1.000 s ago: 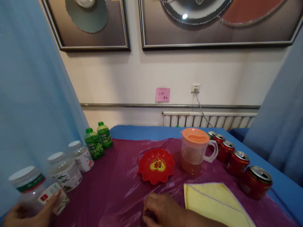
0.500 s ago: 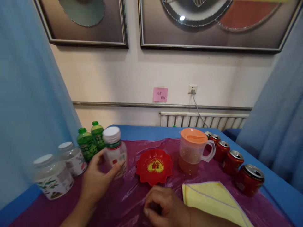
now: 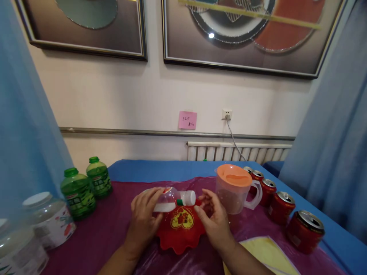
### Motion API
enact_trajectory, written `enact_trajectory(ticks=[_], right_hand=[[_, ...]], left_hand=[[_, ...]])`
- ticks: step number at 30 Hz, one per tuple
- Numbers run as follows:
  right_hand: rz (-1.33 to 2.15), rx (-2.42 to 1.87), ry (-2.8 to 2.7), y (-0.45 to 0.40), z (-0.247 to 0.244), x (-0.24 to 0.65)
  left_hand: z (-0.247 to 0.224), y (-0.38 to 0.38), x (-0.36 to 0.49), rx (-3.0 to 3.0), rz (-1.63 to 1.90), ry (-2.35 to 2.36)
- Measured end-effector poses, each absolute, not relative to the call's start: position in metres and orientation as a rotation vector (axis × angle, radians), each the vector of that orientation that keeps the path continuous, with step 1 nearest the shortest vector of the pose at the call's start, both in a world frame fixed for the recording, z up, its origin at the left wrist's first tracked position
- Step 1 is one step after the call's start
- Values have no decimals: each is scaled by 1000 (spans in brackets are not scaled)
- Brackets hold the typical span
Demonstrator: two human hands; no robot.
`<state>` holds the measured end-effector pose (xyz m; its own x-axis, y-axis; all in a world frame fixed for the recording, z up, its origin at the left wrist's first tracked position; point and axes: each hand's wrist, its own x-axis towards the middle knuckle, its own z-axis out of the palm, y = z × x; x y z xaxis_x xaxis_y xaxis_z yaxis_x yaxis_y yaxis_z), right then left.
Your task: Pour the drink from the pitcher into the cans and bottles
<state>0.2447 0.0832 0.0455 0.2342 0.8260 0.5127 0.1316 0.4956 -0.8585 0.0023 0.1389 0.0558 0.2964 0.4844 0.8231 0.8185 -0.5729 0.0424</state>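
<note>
My left hand (image 3: 145, 217) is wrapped round a clear plastic bottle (image 3: 169, 199) with a white cap and a green band at its neck. The bottle lies tilted on its side above the red scalloped dish (image 3: 180, 242), its cap pointing right. Close to the cap is my right hand (image 3: 213, 219), fingers apart and curved, holding nothing. Just right of that hand stands a clear pitcher (image 3: 232, 196) with an orange lid.
Two green bottles (image 3: 77, 194) and two white-lidded jars (image 3: 50, 221) stand at the left. Several red cans (image 3: 305, 231) line the right side. A yellow cloth (image 3: 263, 254) lies at the front right, on the purple sheet (image 3: 111, 221).
The bottle has moved right and tipped from upright onto its side, over the dish. My right hand has risen towards its cap and its curled fingers have opened. The view has shifted.
</note>
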Motion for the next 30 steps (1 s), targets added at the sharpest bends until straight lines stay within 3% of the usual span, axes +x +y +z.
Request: enact_trajectory(ticks=[6, 20, 30], right_hand=[[472, -1057, -1452, 77, 44, 262], [572, -989, -1454, 72, 43, 255], [383, -985, -1548, 70, 44, 254]], left_hand=[[59, 136, 9, -2257, -1078, -985], [61, 132, 9, -2325, -1035, -939], [63, 135, 9, -2316, -1102, -927]])
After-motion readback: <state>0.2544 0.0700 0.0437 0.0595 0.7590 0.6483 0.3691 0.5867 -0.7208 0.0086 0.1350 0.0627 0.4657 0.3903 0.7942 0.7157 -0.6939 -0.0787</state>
